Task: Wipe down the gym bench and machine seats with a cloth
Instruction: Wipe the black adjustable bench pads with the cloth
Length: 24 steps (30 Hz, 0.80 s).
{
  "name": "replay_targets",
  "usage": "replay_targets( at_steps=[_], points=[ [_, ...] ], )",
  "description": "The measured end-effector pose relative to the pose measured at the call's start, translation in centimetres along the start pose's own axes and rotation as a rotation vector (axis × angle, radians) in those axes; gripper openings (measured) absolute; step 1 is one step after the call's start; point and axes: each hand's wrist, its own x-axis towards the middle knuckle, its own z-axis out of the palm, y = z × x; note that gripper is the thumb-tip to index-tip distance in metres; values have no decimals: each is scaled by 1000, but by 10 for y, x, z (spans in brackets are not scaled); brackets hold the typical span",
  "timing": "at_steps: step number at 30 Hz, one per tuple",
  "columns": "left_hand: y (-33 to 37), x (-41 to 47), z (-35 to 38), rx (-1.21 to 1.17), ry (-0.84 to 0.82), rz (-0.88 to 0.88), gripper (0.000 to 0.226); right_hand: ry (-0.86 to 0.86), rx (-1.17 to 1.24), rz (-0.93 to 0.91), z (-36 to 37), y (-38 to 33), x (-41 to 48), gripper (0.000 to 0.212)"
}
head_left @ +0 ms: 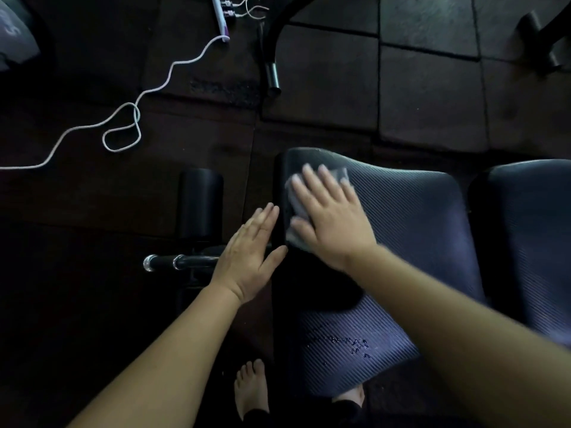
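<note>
Fingers spread, right hand (pixel 333 227) presses cloth (pixel 293 200) on seat (pixel 417 217); flat left hand (pixel 247 264) at eight o'clock touches its edge.

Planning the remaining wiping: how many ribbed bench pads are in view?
2. The near pad lies under the right hand, which presses the cloth on it; the second pad sits just right of it, cut off by the frame edge. More may lie outside view.

grey cloth (pixel 296 196) flat on ribbed seat pad (pixel 417 217)
</note>
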Motion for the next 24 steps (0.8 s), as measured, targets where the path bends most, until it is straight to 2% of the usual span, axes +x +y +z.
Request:
replay_targets(
  at_steps=[4,6,10,13,15,20,24],
  points=[
    [-7,-3,1,-1,-26,13,77,-64,14,-112,9,-14,-71,76],
    [-11,-5,4,-22,-12,32,76,-70,-24,-120,6,-7,-52,74],
    [-17,-10,10,-51,-23,31,75,-54,-97,-32,-9,-9,43,70],
    [-18,-15,14,-46,-25,34,74,-121,-202,-9,-14,-23,89,69],
    [-17,-16,16,-52,-17,32,73,-138,-232,-33,-10,-32,84,70],
    [-17,-22,18,-107,-49,15,73,-117,-175,-67,-1,-41,2,76],
    [-23,-33,21,-81,-77,59,75,-125,-199,-41,-10,-29,38,75]
  ],
)
